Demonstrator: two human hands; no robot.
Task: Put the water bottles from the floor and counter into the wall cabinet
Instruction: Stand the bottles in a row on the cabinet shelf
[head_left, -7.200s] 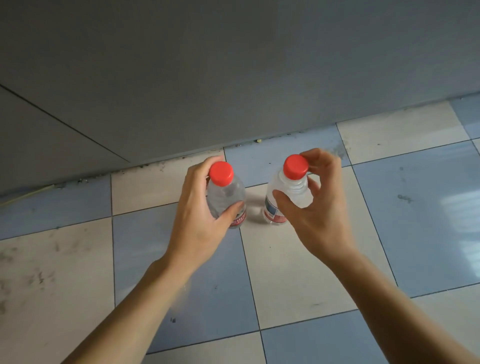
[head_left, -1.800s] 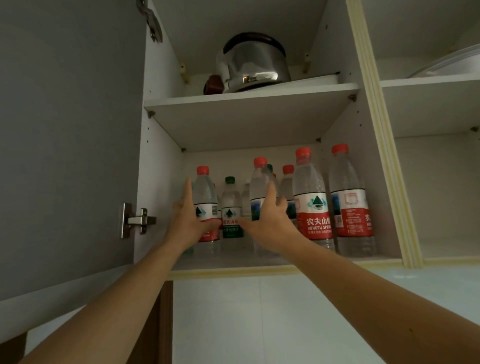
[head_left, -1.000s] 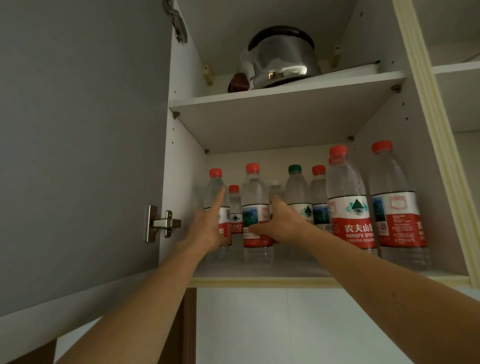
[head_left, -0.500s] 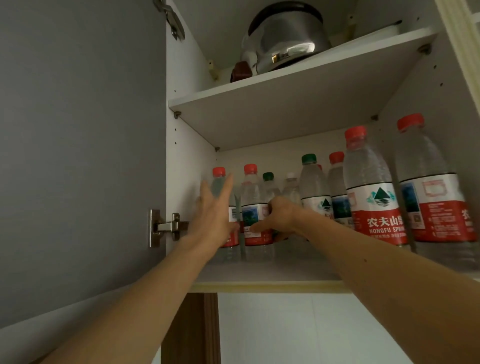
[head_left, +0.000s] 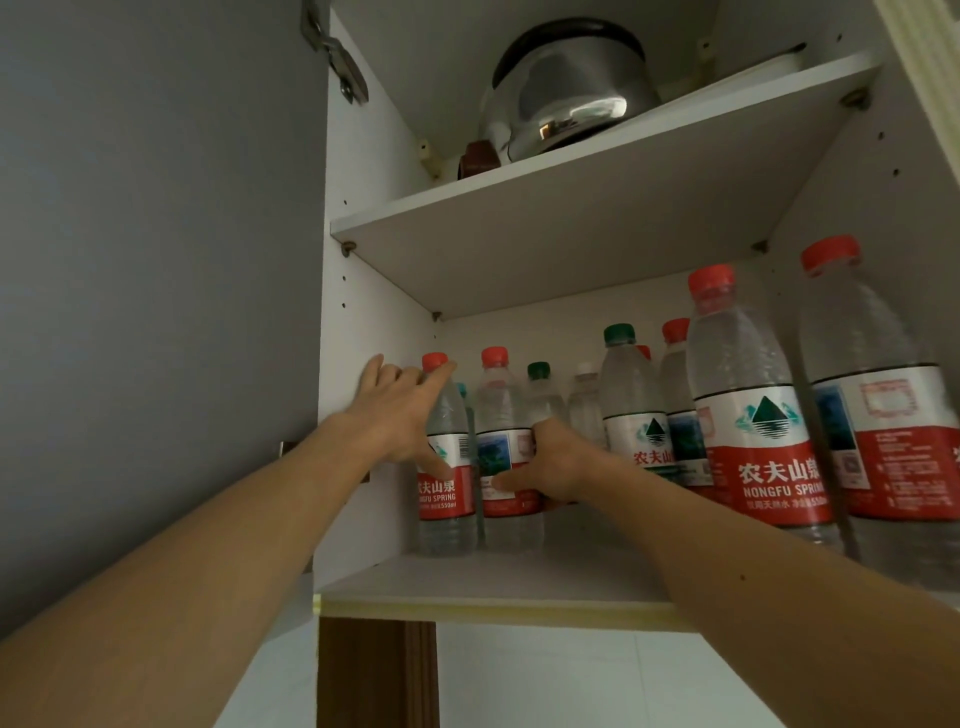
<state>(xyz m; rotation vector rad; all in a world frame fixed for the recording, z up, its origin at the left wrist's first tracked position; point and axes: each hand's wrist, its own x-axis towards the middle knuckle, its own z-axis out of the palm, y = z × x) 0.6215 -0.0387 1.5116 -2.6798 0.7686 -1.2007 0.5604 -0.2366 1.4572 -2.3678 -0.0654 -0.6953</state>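
Two small red-capped water bottles stand side by side at the left end of the wall cabinet's lower shelf (head_left: 467, 582). My left hand (head_left: 400, 415) is spread with straight fingers beside the leftmost bottle (head_left: 447, 499), and only its thumb touches the label. My right hand (head_left: 545, 462) grips the second bottle (head_left: 498, 395) round its label, thumb across the front. Several more bottles fill the shelf behind and to the right, among them a green-capped one (head_left: 623, 400) and two large red-labelled ones (head_left: 763, 441) at the front right.
The grey cabinet door (head_left: 156, 260) stands open on the left, close to my left forearm. The upper shelf (head_left: 571, 208) carries a metal pot (head_left: 566, 98) and a small brown object (head_left: 478, 158). Below the cabinet are a brown wooden panel (head_left: 374, 675) and a white wall (head_left: 571, 675).
The two bottles taken from the floor now stand on the lower shelf. In the last second my left hand's fingers opened off the leftmost bottle; my right hand keeps its grip.
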